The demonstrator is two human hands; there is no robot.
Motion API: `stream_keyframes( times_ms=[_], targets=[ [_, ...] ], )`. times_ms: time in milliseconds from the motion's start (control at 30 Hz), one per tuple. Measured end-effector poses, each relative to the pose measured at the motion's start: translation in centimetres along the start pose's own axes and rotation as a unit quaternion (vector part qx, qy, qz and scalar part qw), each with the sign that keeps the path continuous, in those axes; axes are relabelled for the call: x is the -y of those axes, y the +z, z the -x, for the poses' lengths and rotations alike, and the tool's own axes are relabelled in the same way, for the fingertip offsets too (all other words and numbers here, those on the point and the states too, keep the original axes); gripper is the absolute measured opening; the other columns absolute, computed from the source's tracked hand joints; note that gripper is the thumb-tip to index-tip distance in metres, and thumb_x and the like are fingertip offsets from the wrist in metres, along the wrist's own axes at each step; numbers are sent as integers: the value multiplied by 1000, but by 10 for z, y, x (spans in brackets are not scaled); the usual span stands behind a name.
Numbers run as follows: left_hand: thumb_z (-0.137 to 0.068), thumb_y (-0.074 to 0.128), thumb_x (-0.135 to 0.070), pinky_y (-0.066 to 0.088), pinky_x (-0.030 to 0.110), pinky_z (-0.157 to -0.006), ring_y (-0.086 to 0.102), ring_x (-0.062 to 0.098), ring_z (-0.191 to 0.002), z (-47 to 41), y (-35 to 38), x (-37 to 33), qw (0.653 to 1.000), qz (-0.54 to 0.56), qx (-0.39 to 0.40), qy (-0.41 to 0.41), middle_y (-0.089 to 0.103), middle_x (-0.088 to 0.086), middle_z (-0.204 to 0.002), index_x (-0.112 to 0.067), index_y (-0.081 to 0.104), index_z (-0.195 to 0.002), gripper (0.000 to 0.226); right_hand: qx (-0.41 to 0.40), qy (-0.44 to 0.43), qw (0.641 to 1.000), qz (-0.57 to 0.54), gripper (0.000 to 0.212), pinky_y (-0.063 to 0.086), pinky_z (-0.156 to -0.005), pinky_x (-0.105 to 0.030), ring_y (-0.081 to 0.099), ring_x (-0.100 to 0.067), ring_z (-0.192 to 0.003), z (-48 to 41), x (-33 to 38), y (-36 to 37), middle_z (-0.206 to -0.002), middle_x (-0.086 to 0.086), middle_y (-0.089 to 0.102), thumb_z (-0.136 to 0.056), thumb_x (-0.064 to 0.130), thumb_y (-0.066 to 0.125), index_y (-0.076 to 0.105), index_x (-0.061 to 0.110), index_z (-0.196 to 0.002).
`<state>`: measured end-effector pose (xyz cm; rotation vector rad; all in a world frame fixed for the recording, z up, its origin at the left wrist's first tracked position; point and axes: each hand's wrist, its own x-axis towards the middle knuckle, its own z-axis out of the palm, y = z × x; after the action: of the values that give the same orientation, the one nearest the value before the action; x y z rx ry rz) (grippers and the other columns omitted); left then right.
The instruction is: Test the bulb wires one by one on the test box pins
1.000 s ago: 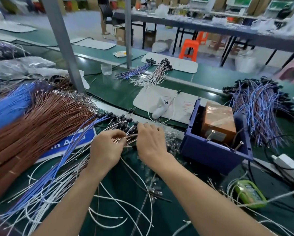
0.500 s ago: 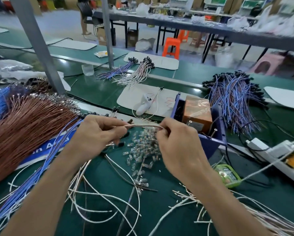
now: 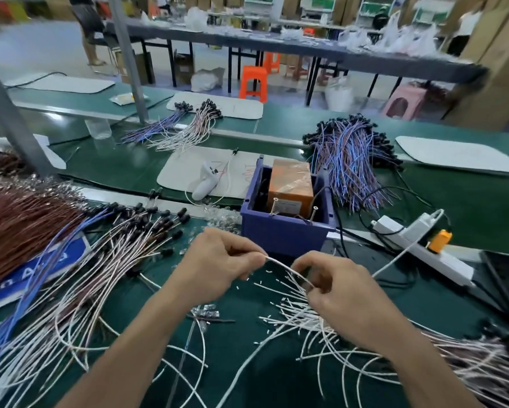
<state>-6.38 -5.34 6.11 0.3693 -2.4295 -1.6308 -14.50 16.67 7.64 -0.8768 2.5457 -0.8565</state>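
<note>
Grip: While the left hand (image 3: 217, 262) and right hand (image 3: 343, 290) each pinch an end, one wire (image 3: 288, 270) spans between them, just in front of the box (image 3: 285, 231).
Pins (image 3: 273, 206): not touched by it; this test looks not yet made.
Piles: many wires (image 3: 114, 251) lie on the surface (image 3: 282, 384), probably untested.
Change: half a second back the hands worked left of the box; now they sit before it.

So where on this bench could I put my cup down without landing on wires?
Two bare green patches: on the belt between the grey post and the white pad, and beyond the power strip, right of the blue-brown bundle. Around the left hand and right hand, pinching one wire, loose wires lie thick.
</note>
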Motion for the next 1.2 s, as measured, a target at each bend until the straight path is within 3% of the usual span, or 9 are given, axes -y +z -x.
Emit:
stream_keyframes(
  times_ms=[100, 200, 300, 400, 600, 700, 967, 1067, 1200],
  targets=[
    [-88, 80, -21, 40, 18, -50, 53, 3, -49, -2, 25, -9, 999, 0, 18, 39, 67, -4, -56, -37, 82, -83, 17, -22, -26, 997, -65, 26, 44, -53, -25, 53, -4, -54, -7, 4, -1, -71, 8, 67, -89, 20, 59, 65, 43, -100],
    [-89, 78, -23, 40, 13, -51, 54, 1, -49, -5, 35, -10, 998, -5, 7, 57, 69, -6, -58, -37, 82, -86, 15, -89, -27, 995, -47, 13, 42, -52, -21, 54, -5, -55, -12, 5, -6, -68, 11, 67, -92, 28, 67, 67, 41, -89],
    [-90, 78, -22, 40, 16, -50, 53, 5, -49, -10, 32, -7, 999, 15, -13, 35, 71, -3, -60, -38, 82, -84, 17, -137, -14, 990, -38, 15, 41, -52, -16, 53, -3, -52, -12, 0, -15, -62, 13, 66, -89, 29, 73, 70, 34, -75],
    [-89, 79, -24, 39, 19, -48, 51, 6, -49, -13, 33, -5, 999, 3, -24, 23, 71, -3, -60, -40, 81, -80, 19, -121, -10, 992, -30, 21, 40, -52, -13, 52, -1, -51, -11, -3, -17, -58, 16, 63, -89, 27, 73, 69, 33, -70],
    [-90, 77, -26, 35, 11, -47, 47, -1, -44, -12, 48, -6, 999, -3, 27, 36, 69, -3, -59, -31, 82, -80, 12, -137, -31, 990, -6, 11, 46, -57, -15, 62, 1, -69, -10, 2, -3, -71, 23, 66, -88, 30, 74, 68, 36, -82],
    [-90, 77, -28, 36, 17, -48, 47, 4, -46, -14, 50, -3, 1000, 0, 19, 16, 71, -2, -61, -29, 81, -77, 14, -160, -52, 985, 46, 10, 50, -62, -23, 61, -4, -67, -12, 1, -1, -70, 18, 66, -88, 31, 75, 66, 35, -86],
    [-98, 68, -23, 35, 12, -47, 45, 7, -43, -24, 54, 6, 993, 64, 75, -71, 59, 2, -49, -14, 76, -64, 35, -234, -192, 925, 229, 8, 52, -60, -39, 62, -20, -67, -16, -13, 15, -72, 6, 66, -87, 17, 75, 70, 23, -84],
    [-99, 66, -27, 35, 17, -49, 44, 9, -46, -29, 58, 13, 995, 38, 73, -57, 58, 1, -50, -18, 76, -66, 36, -244, -186, 927, 217, 10, 50, -59, -38, 61, -19, -65, -20, -24, 22, -70, 6, 65, -93, 22, 71, 70, 23, -84],
    [-94, 72, -26, 44, 20, -55, 55, 5, -53, -29, 68, 31, 1000, -6, 11, 27, 68, -6, -59, -29, 80, -80, 16, -270, -152, 936, 169, 11, 46, -60, -34, 60, -16, -63, -24, -37, 35, -68, 9, 65, -94, 26, 70, 67, 26, -84]
  ],
)
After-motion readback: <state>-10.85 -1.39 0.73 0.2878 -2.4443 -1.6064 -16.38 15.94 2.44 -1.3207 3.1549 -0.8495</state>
